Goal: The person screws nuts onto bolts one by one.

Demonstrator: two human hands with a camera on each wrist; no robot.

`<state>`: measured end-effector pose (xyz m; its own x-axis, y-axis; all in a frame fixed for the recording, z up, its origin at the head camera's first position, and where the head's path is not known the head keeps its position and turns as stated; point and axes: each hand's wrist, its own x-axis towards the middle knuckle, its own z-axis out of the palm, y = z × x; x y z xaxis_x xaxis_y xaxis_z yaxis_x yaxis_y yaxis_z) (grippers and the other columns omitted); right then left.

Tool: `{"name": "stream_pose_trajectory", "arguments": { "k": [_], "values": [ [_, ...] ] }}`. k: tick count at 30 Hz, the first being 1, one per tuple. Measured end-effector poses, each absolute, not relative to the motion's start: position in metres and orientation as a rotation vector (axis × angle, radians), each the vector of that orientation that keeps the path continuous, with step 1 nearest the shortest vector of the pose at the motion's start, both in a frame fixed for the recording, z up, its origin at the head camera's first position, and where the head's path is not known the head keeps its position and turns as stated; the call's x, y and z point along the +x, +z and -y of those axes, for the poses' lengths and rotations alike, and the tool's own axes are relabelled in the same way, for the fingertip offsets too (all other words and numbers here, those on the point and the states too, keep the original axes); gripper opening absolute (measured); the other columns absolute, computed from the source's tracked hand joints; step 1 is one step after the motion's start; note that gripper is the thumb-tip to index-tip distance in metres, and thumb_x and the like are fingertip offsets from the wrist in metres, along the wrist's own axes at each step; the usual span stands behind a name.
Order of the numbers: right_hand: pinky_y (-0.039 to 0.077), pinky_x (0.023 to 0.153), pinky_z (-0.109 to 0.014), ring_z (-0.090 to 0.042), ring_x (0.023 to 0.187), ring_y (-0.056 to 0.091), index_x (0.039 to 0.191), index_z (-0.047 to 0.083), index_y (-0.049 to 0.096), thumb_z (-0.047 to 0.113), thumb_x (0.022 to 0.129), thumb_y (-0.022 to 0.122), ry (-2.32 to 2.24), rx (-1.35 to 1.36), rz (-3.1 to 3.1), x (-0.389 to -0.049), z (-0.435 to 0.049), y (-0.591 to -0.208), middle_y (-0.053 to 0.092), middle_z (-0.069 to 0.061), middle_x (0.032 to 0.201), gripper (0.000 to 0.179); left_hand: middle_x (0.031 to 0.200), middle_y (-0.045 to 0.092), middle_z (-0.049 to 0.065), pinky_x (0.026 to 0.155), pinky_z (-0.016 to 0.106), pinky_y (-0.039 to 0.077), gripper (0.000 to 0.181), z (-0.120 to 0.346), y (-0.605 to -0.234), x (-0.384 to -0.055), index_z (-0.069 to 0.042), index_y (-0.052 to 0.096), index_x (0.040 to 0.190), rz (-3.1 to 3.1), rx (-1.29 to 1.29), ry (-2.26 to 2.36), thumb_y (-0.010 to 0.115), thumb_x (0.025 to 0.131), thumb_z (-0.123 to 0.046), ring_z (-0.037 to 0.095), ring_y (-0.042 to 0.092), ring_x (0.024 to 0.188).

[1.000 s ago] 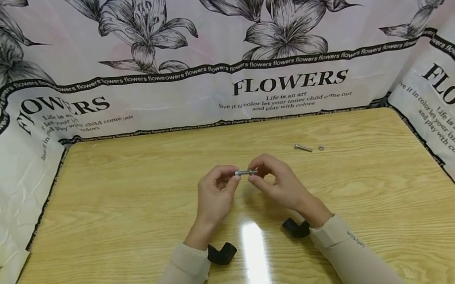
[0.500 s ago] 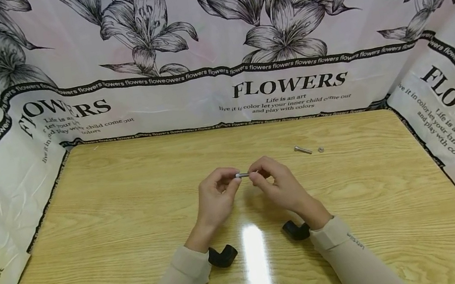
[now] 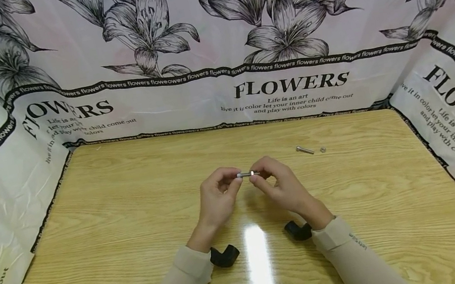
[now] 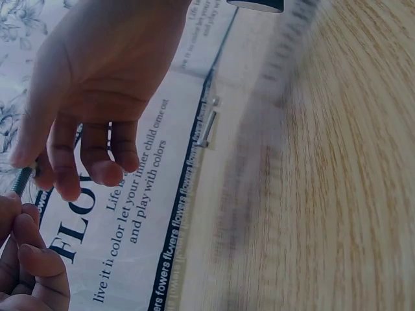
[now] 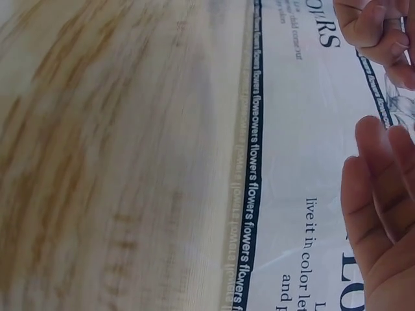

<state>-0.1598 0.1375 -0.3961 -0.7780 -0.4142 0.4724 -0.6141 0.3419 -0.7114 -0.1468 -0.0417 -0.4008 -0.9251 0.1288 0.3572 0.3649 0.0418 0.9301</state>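
Over the middle of the table, my left hand [image 3: 215,199] pinches the head end of a metal bolt [image 3: 244,175] between thumb and forefinger. The bolt lies level, its shank pointing right. On that shank sits a small nut [image 3: 252,173], held at the thumb and fingertips of my right hand [image 3: 281,186]. From the left wrist, the threaded shank [image 4: 21,183] shows between the two hands, with the right hand's other fingers [image 4: 97,152] hanging loosely. The bolt is out of sight in the right wrist view, where fingers of my right hand [image 5: 382,214] appear at the edge.
Behind the right hand, a second bolt [image 3: 304,150] and a loose nut [image 3: 322,149] lie on the wooden table [image 3: 127,189]. A black bent piece [image 3: 225,256] sits by the left cuff, another [image 3: 298,230] by the right. Flower-printed sheeting [image 3: 175,100] walls the table's back and sides.
Half a second ago the right fingertips covered the nut and the bolt's end; now they have shifted and the nut shows again. The left hand keeps its hold on the head.
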Motion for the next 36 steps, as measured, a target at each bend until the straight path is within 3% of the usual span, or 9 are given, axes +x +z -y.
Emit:
{"name": "stream_pose_trajectory", "arguments": {
  "k": [6,9,14,22,28,32,36],
  "values": [
    [0.047,0.074,-0.028,-0.018,0.079,0.054,0.091,0.003,0.061,-0.006,0.092,0.056,1.376,0.908,2.434,-0.1603,-0.1373,-0.3971,0.059,-0.009,0.085,0.01,0.094,0.065,0.022,0.066,0.025,0.05,0.012,0.042,-0.4003,-0.1458,0.012,0.064,0.099,2.142,-0.519,-1.995,0.062,0.087,0.01,0.031,0.061,0.08],
    [0.049,0.072,-0.034,-0.021,0.08,0.057,0.099,0.0,0.059,-0.004,0.091,0.059,1.422,0.885,2.457,-0.1598,-0.1374,-0.3972,0.06,-0.011,0.091,0.009,0.094,0.065,0.022,0.066,0.026,0.05,0.012,0.0421,-0.4002,-0.1457,0.012,0.064,0.099,2.147,-0.517,-1.989,0.061,0.087,0.01,0.031,0.061,0.08],
    [0.051,0.073,-0.041,-0.024,0.078,0.06,0.107,-0.003,0.054,-0.004,0.087,0.065,1.512,0.887,2.433,-0.1596,-0.1377,-0.3986,0.06,-0.015,0.101,0.023,0.094,0.065,0.022,0.065,0.027,0.05,0.012,0.0422,-0.4005,-0.1459,0.012,0.064,0.098,2.147,-0.517,-1.982,0.062,0.087,0.01,0.029,0.061,0.079],
    [0.05,0.074,-0.031,-0.019,0.08,0.058,0.096,-0.001,0.059,-0.008,0.09,0.059,1.415,0.956,2.391,-0.1602,-0.1363,-0.3974,0.06,-0.012,0.091,0.009,0.093,0.065,0.022,0.064,0.025,0.049,0.011,0.0425,-0.4014,-0.1459,0.011,0.064,0.098,2.138,-0.511,-1.994,0.062,0.087,0.01,0.026,0.06,0.078],
    [0.046,0.074,-0.024,-0.017,0.079,0.053,0.088,0.003,0.061,-0.011,0.088,0.058,1.358,0.945,2.393,-0.1597,-0.1359,-0.3934,0.059,-0.01,0.086,0.014,0.093,0.065,0.023,0.063,0.022,0.048,0.012,0.0423,-0.4013,-0.1461,0.012,0.063,0.098,2.126,-0.526,-2.012,0.061,0.087,0.01,0.027,0.06,0.078],
    [0.049,0.074,-0.032,-0.02,0.081,0.056,0.094,0.0,0.06,-0.007,0.09,0.06,1.397,0.897,2.447,-0.159,-0.1368,-0.3935,0.06,-0.011,0.09,0.008,0.093,0.064,0.023,0.063,0.021,0.047,0.012,0.042,-0.4009,-0.146,0.012,0.064,0.098,2.122,-0.526,-2.011,0.061,0.087,0.011,0.028,0.06,0.077],
    [0.051,0.075,-0.044,-0.024,0.081,0.059,0.106,-0.003,0.056,-0.003,0.087,0.065,1.486,0.861,2.467,-0.1582,-0.1382,-0.3951,0.06,-0.013,0.099,0.021,0.094,0.064,0.023,0.064,0.022,0.048,0.012,0.0419,-0.4002,-0.1456,0.012,0.063,0.099,2.132,-0.524,-2.008,0.061,0.087,0.01,0.029,0.06,0.078]
  ]
}}
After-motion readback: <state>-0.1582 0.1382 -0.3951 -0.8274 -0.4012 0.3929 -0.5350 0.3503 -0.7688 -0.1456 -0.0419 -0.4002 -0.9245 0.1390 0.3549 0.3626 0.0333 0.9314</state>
